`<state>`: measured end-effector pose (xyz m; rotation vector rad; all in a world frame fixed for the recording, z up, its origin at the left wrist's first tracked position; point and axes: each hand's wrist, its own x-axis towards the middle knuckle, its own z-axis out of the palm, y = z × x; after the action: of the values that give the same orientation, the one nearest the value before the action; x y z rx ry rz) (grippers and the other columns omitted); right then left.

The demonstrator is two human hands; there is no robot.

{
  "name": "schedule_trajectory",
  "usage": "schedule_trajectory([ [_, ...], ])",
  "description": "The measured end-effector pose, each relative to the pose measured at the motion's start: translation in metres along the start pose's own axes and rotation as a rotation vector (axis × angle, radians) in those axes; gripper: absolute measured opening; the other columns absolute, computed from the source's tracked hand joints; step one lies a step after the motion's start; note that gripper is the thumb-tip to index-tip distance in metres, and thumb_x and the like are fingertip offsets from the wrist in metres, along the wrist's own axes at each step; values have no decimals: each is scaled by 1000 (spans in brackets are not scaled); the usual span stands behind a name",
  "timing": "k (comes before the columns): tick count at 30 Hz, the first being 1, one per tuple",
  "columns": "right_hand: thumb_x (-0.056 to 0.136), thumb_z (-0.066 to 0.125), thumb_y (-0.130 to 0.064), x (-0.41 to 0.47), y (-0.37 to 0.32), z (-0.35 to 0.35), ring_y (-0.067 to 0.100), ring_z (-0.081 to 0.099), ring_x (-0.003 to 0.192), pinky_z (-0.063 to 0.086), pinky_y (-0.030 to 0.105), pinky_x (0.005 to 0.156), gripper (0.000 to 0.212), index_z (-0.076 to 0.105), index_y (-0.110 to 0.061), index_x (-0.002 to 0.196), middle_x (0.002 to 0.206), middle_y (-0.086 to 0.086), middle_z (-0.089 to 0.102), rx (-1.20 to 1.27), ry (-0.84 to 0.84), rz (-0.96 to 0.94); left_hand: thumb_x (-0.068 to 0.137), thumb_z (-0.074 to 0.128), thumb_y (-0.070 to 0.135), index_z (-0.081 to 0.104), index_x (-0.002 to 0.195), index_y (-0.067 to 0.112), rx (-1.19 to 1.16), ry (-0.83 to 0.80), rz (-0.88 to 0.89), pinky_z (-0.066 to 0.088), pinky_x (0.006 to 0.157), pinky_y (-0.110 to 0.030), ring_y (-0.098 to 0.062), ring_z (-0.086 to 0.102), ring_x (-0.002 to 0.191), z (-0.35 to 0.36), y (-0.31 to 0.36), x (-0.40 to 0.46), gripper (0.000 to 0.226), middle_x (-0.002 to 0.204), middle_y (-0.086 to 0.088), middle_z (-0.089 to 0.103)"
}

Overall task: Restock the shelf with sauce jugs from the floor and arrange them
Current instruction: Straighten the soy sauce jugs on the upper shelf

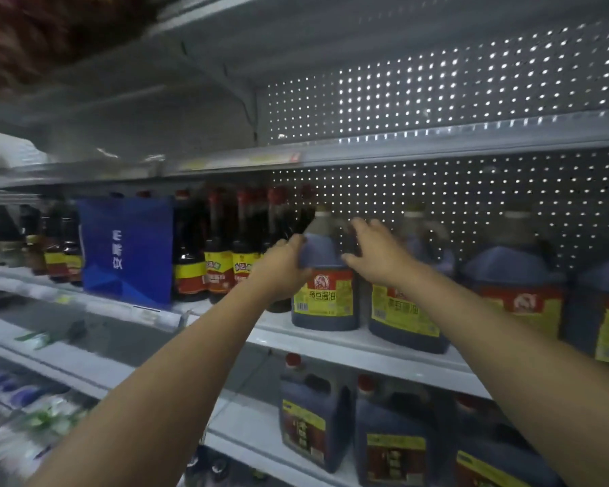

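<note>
Jugs of dark sauce fill our middle shelf (348, 340): we count four in a row. Our left hand (282, 265) and right hand (373, 251) clasp the leftmost jug (326, 275) by its shoulders, fingers curled around it, upright. At seven o'clock, three more jugs (313, 413) stand below.

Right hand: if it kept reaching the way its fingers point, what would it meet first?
Probably the handle of the dark plastic sauce jug that the right hand touches; depth is blurry.
</note>
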<state>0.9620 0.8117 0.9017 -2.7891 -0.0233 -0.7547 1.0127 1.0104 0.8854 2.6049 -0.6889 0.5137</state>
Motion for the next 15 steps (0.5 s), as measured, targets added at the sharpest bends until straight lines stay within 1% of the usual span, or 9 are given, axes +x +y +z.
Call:
schedule_trajectory([
  [1,92,73,-35,4,-2,9,36,55,123,49,46,102,65,38,-18,144,130,13,49,41,5,34,91,69,44,33,154,25,-72,48,11,51,101,-50,-33,55,125,4,-7,12,75,142,-13,52],
  [3,88,77,-35,8,-7,23,36,54,127,48,44,104,81,28,-23,151,133,14,48,85,-23,86,93,67,47,34,152,24,-239,94,29,48,107,-51,-32,53,129,14,-19,34,71,143,-13,50],
  [5,84,82,-33,10,-12,32,34,54,126,47,37,99,95,20,-24,156,131,14,45,112,-53,131,94,64,47,42,143,24,-410,60,80,50,103,-47,-28,57,126,21,-29,51,58,138,-9,57],
  [7,77,88,-31,14,-17,40,31,54,121,48,35,95,107,18,-26,157,129,13,44,150,-34,177,95,67,42,46,134,24,-552,4,145,55,91,-36,-22,63,116,25,-37,61,48,130,-4,62],
  [8,74,91,-32,16,-19,45,30,54,122,49,37,97,111,19,-28,157,132,14,45,180,-7,204,94,71,39,47,133,23,-607,-30,171,55,88,-33,-19,64,112,25,-40,65,48,127,-1,64],
  [10,68,94,-35,18,-21,55,28,53,125,49,39,102,119,18,-31,159,136,14,47,234,57,261,91,75,37,48,135,21,-656,-73,220,56,92,-35,-18,65,110,30,-46,72,54,125,1,65],
  [11,66,95,-37,18,-21,60,26,53,126,49,37,103,121,19,-33,160,137,12,48,264,88,286,91,76,38,49,136,20,-668,-79,238,55,96,-36,-18,64,111,33,-50,75,55,125,1,65],
  [13,67,96,-36,14,-20,68,20,55,127,49,31,100,113,27,-31,157,141,6,52,359,145,322,90,75,41,52,134,21,-727,-102,260,55,98,-38,-17,66,111,38,-56,78,54,125,1,67],
  [15,74,93,-26,7,-23,76,10,60,121,50,22,94,101,31,-29,154,141,-1,56,514,159,347,90,76,42,55,131,24,-828,-147,266,57,97,-38,-15,68,110,44,-63,78,49,123,4,69],
])
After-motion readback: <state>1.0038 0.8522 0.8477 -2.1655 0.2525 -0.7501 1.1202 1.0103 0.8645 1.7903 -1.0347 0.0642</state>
